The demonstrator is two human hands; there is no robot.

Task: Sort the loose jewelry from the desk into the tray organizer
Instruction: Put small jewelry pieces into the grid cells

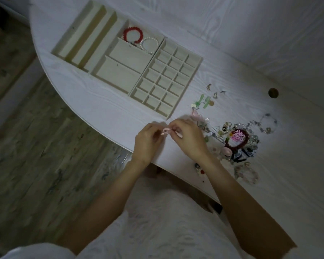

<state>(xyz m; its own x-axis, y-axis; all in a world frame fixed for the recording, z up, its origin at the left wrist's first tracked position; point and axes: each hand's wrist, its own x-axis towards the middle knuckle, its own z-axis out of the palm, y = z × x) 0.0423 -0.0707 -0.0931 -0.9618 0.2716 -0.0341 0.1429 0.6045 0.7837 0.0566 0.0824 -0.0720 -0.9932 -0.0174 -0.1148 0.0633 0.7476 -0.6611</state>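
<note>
Near the desk's front edge, my left hand (pixel 147 142) and my right hand (pixel 188 136) meet and both pinch a small pink jewelry piece (pixel 165 131) between their fingertips. Just beyond them lies the cream tray organizer (pixel 200 60), made of a grid part with many small cells, a middle part with large compartments and a left part with long slots. A red bead bracelet (pixel 132 34) and a white pearl bracelet (pixel 149 44) lie in its far middle compartment. The pile of loose jewelry (pixel 238 141) spreads to the right of my right hand.
Green and pink pieces (pixel 204 102) and small rings (pixel 215 94) lie between the tray and the pile. A beaded bracelet (pixel 248 174) sits near the desk's front edge. A round cable hole (pixel 273 93) is at the right. The white desk (pixel 105 107) curves above a wooden floor (pixel 36 146).
</note>
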